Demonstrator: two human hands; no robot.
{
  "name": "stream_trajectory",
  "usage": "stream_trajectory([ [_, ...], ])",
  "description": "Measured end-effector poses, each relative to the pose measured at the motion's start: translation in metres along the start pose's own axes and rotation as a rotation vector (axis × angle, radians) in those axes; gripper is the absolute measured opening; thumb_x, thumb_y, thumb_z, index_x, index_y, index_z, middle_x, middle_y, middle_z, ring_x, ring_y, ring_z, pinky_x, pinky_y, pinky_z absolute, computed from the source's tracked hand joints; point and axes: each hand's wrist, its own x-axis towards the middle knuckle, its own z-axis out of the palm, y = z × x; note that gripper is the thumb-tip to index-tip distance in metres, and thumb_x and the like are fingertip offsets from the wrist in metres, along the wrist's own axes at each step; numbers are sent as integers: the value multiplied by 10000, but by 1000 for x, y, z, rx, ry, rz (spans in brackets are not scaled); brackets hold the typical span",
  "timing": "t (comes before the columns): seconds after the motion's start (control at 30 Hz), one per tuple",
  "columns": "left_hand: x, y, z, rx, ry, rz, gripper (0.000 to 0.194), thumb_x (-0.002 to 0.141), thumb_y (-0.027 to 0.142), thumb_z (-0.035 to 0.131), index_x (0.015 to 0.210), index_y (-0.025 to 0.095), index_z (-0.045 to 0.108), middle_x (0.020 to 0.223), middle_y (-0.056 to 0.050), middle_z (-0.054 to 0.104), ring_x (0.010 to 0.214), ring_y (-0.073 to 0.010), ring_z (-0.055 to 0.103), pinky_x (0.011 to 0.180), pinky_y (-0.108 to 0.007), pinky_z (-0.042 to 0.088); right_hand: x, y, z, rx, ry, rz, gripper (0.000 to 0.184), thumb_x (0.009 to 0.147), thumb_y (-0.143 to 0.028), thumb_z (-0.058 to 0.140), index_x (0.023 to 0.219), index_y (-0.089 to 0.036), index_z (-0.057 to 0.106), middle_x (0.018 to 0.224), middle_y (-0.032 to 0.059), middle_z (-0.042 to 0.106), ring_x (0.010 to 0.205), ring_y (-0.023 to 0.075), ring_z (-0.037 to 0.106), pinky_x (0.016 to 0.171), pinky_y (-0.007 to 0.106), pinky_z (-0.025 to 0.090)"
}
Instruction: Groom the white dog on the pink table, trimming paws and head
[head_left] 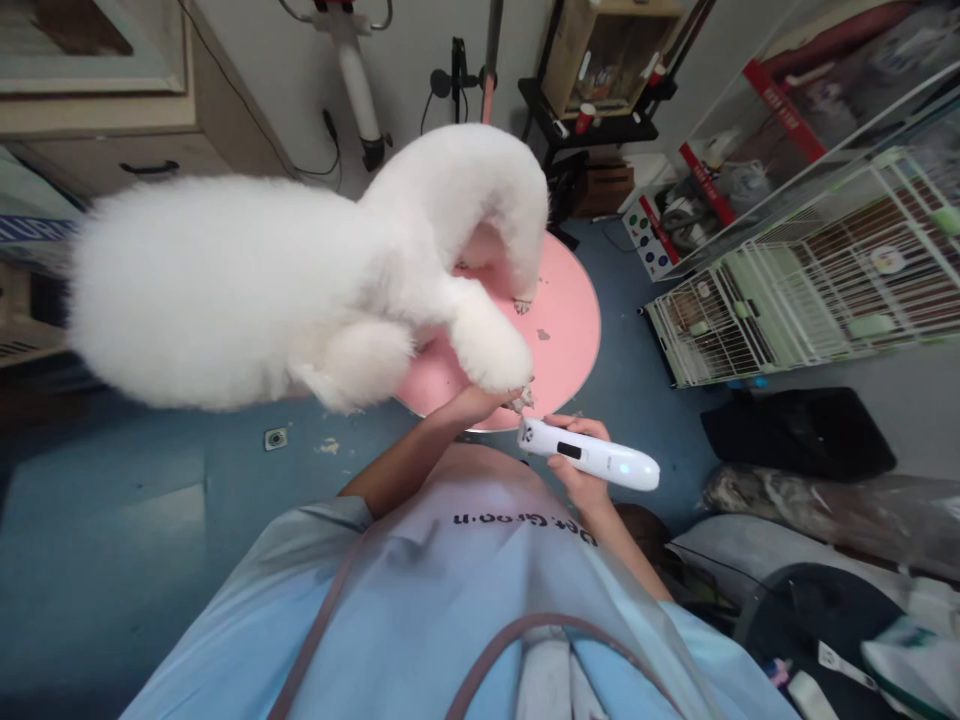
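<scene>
A fluffy white dog (442, 180) stands on a round pink table (574, 300). Its front paw (517, 402) rests in my left hand (476, 405), whose fingers are closed around it from below and are partly hidden by the fur. A white hair clipper (600, 458) with a black switch and a lit blue light is gripped in my right hand (583, 488). The clipper's blade end points left, close to the held paw; whether it touches the paw I cannot tell. Another paw (523, 305) stands on the tabletop farther back.
White wire cages (825, 260) line the right side. A dark round stool (817, 620) with several items on it stands at lower right. Behind the table are a black stand (592, 125) and a wall; a wooden cabinet (150, 155) is at left. Hair tufts (328, 445) lie on the blue floor.
</scene>
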Motion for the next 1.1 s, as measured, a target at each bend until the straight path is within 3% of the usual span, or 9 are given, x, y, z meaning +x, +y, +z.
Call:
stream_trajectory([
  [0.1, 4, -5, 4, -131, 44, 0, 451, 660, 386, 731, 994, 98, 637, 893, -96, 682, 875, -196, 601, 868, -349, 437, -8, 2, 7, -53, 181, -16, 482, 722, -409, 733, 1069, -252, 437, 1095, 84, 643, 1049, 223, 614, 904, 437, 495],
  [0.23, 6, -13, 8, -174, 91, 23, 507, 673, 352, 731, 1102, 103, 627, 902, -100, 684, 937, -206, 605, 952, -374, 400, -14, 6, 19, -97, 275, 51, 532, 702, -439, 744, 1074, -256, 411, 1139, 93, 620, 1016, 226, 623, 836, 412, 521],
  [0.4, 5, -12, 11, -201, 100, 19, 500, 681, 337, 721, 1117, 113, 621, 912, -90, 676, 875, -184, 624, 941, -366, 416, -15, 10, 28, -8, 327, 72, 567, 693, -497, 731, 1075, -260, 385, 1165, 104, 591, 952, 224, 636, 743, 390, 539],
  [0.6, 3, -8, 15, -186, 137, 58, 493, 674, 320, 714, 1116, 121, 623, 946, -91, 674, 904, -185, 613, 887, -338, 454, -16, 9, 28, -119, 373, -8, 560, 668, -489, 755, 1029, -244, 403, 1098, 79, 590, 1031, 227, 589, 876, 437, 484],
  [0.73, 2, -8, 16, -162, 140, 46, 462, 700, 329, 684, 1103, 109, 631, 918, -95, 675, 943, -199, 606, 906, -341, 441, -15, 9, 33, -55, 339, -8, 560, 683, -492, 742, 1040, -250, 384, 1127, 87, 581, 1027, 228, 599, 831, 427, 508],
  [0.9, 0, -5, 17, -172, 143, 26, 453, 701, 352, 680, 1078, 104, 637, 985, -104, 667, 953, -197, 598, 910, -329, 428, -9, 6, 38, -94, 255, -128, 495, 719, -400, 738, 1052, -252, 403, 1146, 91, 594, 1057, 229, 600, 883, 441, 487],
  [1.1, -4, 2, 6, -209, 65, -93, 490, 658, 419, 713, 1028, 102, 660, 944, -95, 669, 913, -195, 594, 841, -309, 436, -6, -7, 28, -193, 66, -133, 365, 762, -245, 672, 1052, -251, 451, 1178, 94, 595, 1128, 240, 570, 928, 454, 464],
])
